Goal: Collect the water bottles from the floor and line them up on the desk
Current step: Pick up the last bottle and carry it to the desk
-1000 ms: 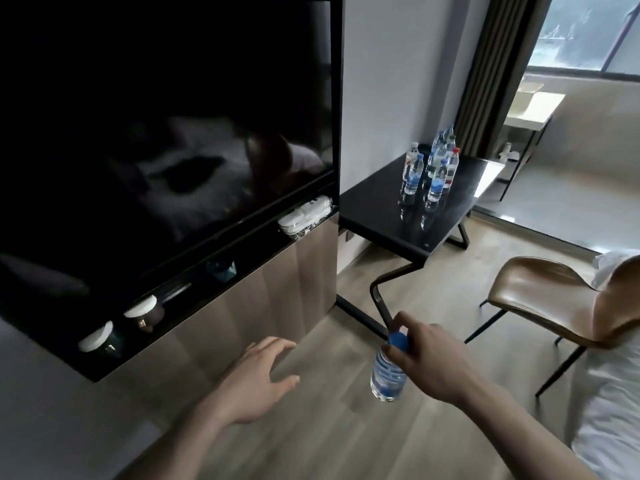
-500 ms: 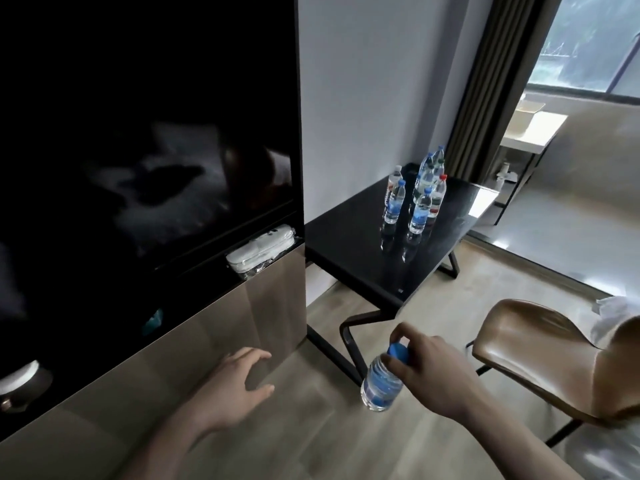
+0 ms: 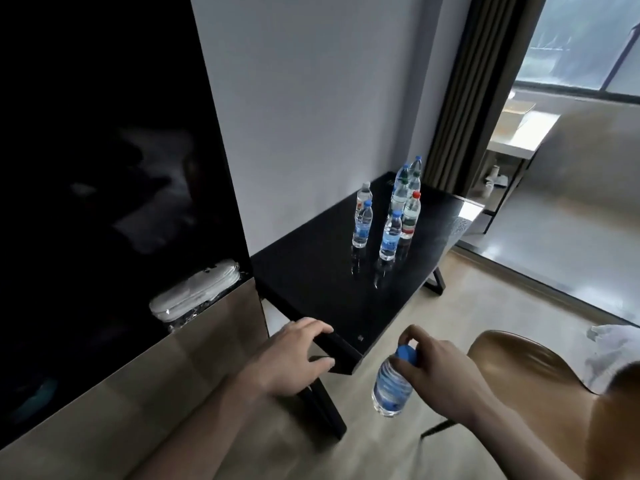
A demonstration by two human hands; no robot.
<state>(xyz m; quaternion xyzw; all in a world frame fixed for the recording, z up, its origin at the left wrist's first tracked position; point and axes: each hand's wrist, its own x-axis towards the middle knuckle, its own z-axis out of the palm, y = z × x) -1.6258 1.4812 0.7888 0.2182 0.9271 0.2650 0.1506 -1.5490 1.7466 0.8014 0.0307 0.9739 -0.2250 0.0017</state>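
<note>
Now, right hand (image 3: 440, 372): pinches the blue cap of a water bottle (image 3: 393, 389) hanging at 6 o'clock, off the desk's near corner.
Left hand (image 3: 294, 358): fingers spread and relaxed, holding nothing; contact with the desk (image 3: 322, 282) edge is unclear.
Desk bottles (image 3: 391, 216): cluster at 12 o'clock, overlapping, so the count is uncertain.
Chair (image 3: 519, 368): at 4 o'clock, cut off.
Cabinet (image 3: 104, 168): at 9 o'clock, mostly lost in dark.

Right hand (image 3: 441, 370) pinching bottle (image 3: 393, 389) (blue cap), left hand (image 3: 294, 358) spread, desk (image 3: 311, 289)
</note>
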